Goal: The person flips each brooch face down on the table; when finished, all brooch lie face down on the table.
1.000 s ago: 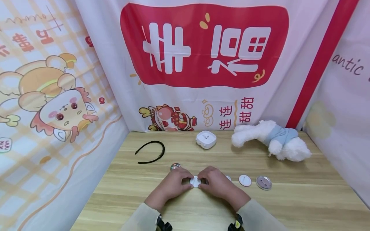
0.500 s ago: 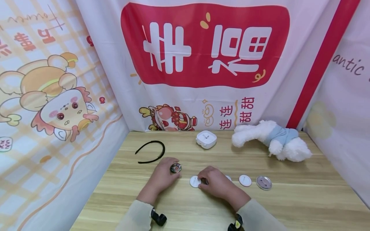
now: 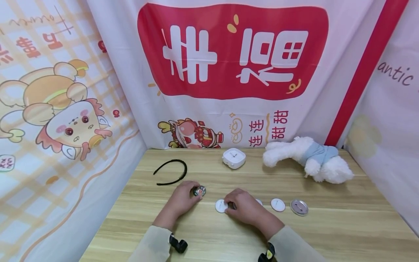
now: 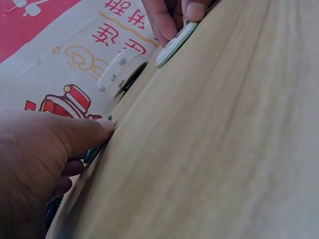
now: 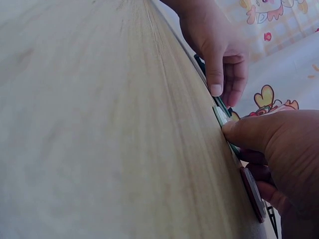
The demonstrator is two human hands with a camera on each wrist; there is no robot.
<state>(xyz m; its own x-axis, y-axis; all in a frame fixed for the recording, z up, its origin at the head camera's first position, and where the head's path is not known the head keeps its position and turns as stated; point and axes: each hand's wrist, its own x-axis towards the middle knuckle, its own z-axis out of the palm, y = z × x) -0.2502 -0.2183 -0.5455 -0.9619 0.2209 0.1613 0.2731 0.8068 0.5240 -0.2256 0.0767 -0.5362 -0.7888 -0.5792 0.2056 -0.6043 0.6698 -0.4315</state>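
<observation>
A small round badge [image 3: 200,191] with a dark colourful pattern lies flat at the left end of a row on the table. My left hand [image 3: 184,197] pinches its edge between thumb and fingers; in the left wrist view only a sliver of its green rim shows behind the thumb. Right of it lies a white round badge [image 3: 221,206] with a green edge. My right hand [image 3: 244,208] holds that one at its right side, thumb on the near edge. Another white badge [image 3: 259,202] is mostly hidden behind the right hand.
Further right lie a white badge [image 3: 278,205] and a silver badge [image 3: 299,207] with its pin side up. A black headband [image 3: 185,171], a white clock [image 3: 234,158] and a white plush toy [image 3: 317,160] in blue are farther back. Printed cloth hangs behind the table [image 3: 209,240].
My left hand has let go of the white badge, moved left and taken hold of the patterned badge, which has shifted very slightly. The right hand stays on the white badge.
</observation>
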